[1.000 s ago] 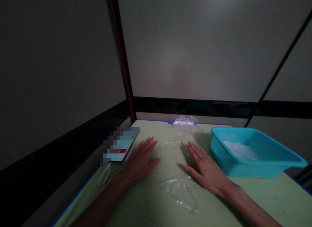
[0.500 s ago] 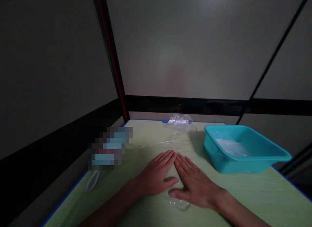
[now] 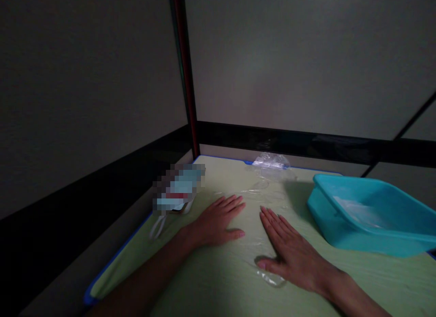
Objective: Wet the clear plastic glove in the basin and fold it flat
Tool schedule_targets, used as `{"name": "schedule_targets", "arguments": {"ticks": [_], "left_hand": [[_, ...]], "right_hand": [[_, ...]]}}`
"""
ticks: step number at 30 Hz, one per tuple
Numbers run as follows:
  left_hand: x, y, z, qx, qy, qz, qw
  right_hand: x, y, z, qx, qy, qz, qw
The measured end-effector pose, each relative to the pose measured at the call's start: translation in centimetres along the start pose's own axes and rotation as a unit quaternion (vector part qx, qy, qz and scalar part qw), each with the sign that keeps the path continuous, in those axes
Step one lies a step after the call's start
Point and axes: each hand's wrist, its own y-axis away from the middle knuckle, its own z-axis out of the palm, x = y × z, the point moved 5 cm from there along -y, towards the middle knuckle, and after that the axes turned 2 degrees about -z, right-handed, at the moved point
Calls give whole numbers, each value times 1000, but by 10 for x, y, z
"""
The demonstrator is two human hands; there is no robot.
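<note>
A thin clear plastic bag (image 3: 252, 239) lies flat on the pale green table (image 3: 204, 285), its crinkled lower edge showing by my right thumb. Its full outline is hard to make out. My left hand (image 3: 218, 221) rests palm down, fingers spread a little and thumb out to the side. Across a gap from it, my right hand (image 3: 294, 253) is also palm down, with straight fingers and the thumb stretched toward the left. Neither hand grips anything. Beyond the fingertips, more crumpled clear plastic (image 3: 271, 162) sits at the table's far edge.
A turquoise plastic basin (image 3: 357, 237) stands on the right, with clear or whitish plastic (image 3: 361, 212) inside. At the left edge lies a blurred-out phone-like object (image 3: 180, 187) with a white strap (image 3: 157, 227). Walls rise behind and to the left of the table.
My hands, whose fingertips met before, have moved apart, leaving a gap over the plastic. The camera view has turned left, so the table and basin sit further right.
</note>
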Motion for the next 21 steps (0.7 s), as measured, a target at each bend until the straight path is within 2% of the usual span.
{"name": "schedule_targets", "arguments": {"ticks": [9,14,18,21], "left_hand": [[2,1,-2,-25,-23,3,999],[-1,1,1,-20,-28,-3,999],[-2,2,3,-25,-23,-12,999],[-3,2,1,-15,-18,-12,1000]], "right_hand": [[-2,-2,-4,-26,-10,10,1000],[-2,-2,-4,-44,-26,15,999],[-3,0,-10,-35,-47,-24,998],[-7,3,-27,-36,-71,-57,995]]}}
